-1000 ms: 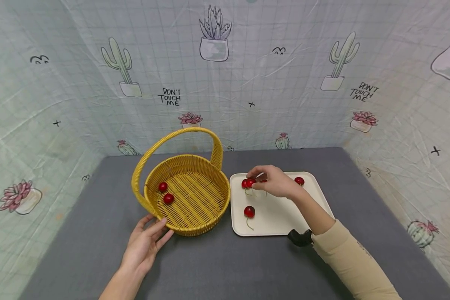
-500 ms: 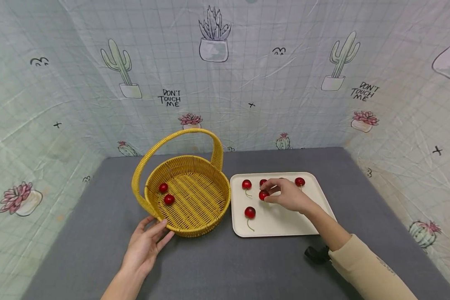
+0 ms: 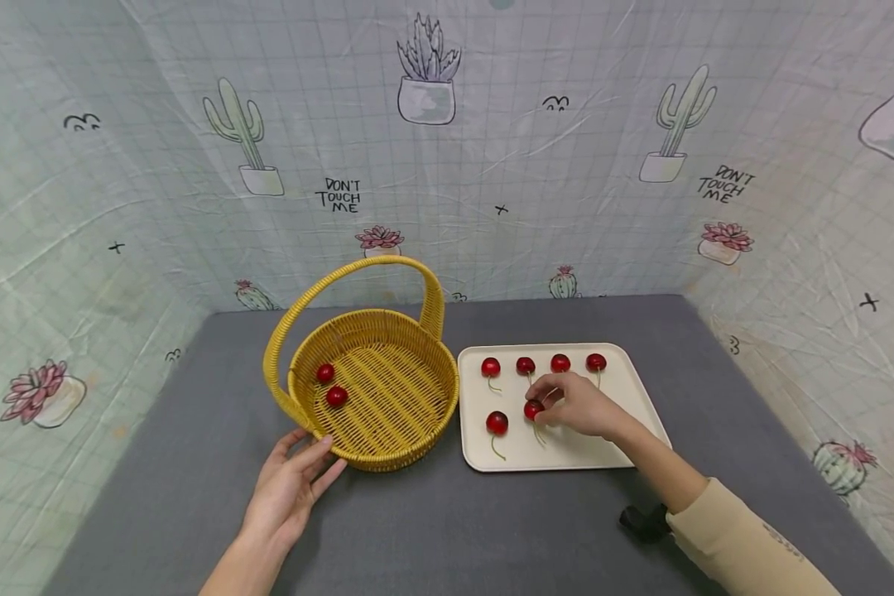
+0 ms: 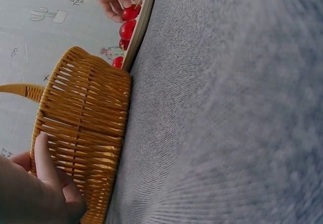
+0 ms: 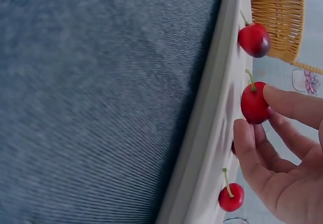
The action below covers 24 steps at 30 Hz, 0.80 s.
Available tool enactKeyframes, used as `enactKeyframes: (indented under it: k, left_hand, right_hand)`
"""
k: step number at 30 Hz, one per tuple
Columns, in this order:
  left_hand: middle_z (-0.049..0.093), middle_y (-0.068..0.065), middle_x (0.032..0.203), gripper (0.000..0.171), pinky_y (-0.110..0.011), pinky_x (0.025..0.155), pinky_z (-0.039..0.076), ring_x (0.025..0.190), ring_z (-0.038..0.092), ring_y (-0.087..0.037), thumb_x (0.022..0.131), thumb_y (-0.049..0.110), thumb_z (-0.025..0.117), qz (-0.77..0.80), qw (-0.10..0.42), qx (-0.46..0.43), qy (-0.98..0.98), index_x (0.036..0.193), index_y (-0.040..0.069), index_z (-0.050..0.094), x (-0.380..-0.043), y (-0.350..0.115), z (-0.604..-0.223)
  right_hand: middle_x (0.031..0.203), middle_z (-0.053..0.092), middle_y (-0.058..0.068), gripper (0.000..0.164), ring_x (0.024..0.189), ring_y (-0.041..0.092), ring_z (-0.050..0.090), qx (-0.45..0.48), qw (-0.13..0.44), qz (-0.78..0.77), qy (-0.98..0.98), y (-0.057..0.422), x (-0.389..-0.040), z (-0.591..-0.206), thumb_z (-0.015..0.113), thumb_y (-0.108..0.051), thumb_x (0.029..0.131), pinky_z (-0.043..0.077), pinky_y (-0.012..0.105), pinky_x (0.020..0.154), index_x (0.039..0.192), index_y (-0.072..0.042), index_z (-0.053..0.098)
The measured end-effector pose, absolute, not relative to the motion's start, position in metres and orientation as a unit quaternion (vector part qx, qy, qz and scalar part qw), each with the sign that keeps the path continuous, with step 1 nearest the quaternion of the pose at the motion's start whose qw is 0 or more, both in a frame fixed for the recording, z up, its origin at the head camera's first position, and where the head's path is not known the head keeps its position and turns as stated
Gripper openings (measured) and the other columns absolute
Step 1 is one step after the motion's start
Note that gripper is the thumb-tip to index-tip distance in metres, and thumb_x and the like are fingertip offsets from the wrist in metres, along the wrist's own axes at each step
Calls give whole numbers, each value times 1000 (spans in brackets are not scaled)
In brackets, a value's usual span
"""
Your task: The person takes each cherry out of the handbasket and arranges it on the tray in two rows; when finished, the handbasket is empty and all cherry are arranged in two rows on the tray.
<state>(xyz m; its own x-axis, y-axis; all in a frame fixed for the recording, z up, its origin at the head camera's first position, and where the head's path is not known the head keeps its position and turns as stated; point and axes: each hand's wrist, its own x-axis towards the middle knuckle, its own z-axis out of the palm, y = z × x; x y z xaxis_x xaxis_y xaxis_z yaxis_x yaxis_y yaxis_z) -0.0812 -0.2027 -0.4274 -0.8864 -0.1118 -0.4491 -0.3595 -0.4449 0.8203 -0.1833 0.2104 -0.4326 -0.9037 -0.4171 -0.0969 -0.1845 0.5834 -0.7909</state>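
Note:
My right hand (image 3: 577,406) pinches a red cherry (image 5: 255,103) between thumb and fingertips, low over the cream tray (image 3: 596,455). Whether this cherry touches the tray I cannot tell. Its green stem points toward me. Beside it on the tray lies another cherry (image 3: 497,423), stem also toward me. Behind them several cherries stand in a row along the tray's back side, one of them a cherry (image 3: 560,363) just beyond my fingers. My left hand (image 3: 283,497) holds the near left rim of the yellow wicker basket (image 4: 86,103), by the foot of its handle.
Two cherries (image 3: 336,396) lie inside the basket at its left. The tall basket handle (image 3: 298,308) arches above it. Tray and basket stand almost side by side on the grey cloth (image 3: 417,530). A patterned fabric backdrop (image 3: 477,248) encloses the back and sides.
My right hand has carried the cherry from the tray's back left toward me and a little right, uncovering the back row. My left hand and the basket have stayed in place.

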Motion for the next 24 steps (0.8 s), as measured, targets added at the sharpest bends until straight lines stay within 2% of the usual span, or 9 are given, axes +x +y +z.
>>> enactKeyframes:
  k: [9,15,19,24]
  left_hand:
    - [52,-4,127,54,-34,101,55,111,62,-14,106,9,60,819,78,-232,520,141,18,21,-81,-203,-427]
    - [50,-5,130,51,-34,101,55,114,60,-14,108,8,55,818,77,-227,523,143,17,20,-82,-201,-427]
    - [50,-5,128,47,-33,101,55,113,61,-14,108,7,55,818,76,-227,523,140,18,22,-82,-201,-427]
    - [49,-6,130,51,-33,102,54,114,61,-14,107,8,56,817,74,-223,527,142,17,20,-82,-201,-427]
  right_hand:
    - [87,61,10,28,82,23,54,-175,156,-426,874,212,-181,-436,84,3,79,46,29,67,102,-2,70]
    - [97,64,9,33,86,25,59,-184,161,-416,876,215,-184,-435,86,0,77,51,32,71,106,-3,70]
    - [104,66,10,35,92,28,62,-189,162,-406,879,217,-188,-428,86,-3,80,55,35,75,110,-1,69]
    - [112,66,16,34,101,36,64,-208,149,-404,878,214,-194,-412,83,-3,84,57,39,82,115,2,68]
